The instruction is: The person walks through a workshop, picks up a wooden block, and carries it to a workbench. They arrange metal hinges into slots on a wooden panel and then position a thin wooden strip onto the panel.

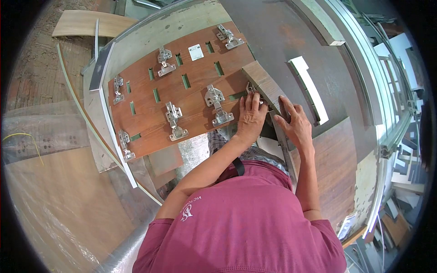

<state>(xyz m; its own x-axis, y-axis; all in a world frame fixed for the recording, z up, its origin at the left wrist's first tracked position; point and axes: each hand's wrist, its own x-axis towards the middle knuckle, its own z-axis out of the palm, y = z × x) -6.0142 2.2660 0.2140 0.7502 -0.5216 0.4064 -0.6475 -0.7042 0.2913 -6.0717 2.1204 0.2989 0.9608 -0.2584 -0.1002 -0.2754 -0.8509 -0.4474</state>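
Note:
A reddish-brown wooden panel [150, 111] with slots and several metal cabinet hinges lies in front of me. At its right edge my left hand [252, 116] has its fingers bent over a metal hinge [249, 87], which they mostly hide. A narrow wooden board [264, 83] stands on edge just beyond those fingertips. My right hand [295, 122] grips this board from the right, thumb on the near side and fingers over its top. Nearest to my left hand on the panel is another hinge [218, 104], lying unfolded.
A white L-shaped strip [310, 91] lies on the dark bench top [337, 75] to the right. Beyond it runs a long bar [318, 20]. A brown board [330, 168] sits by my right arm. A white-edged strip [117, 136] borders the panel's left side.

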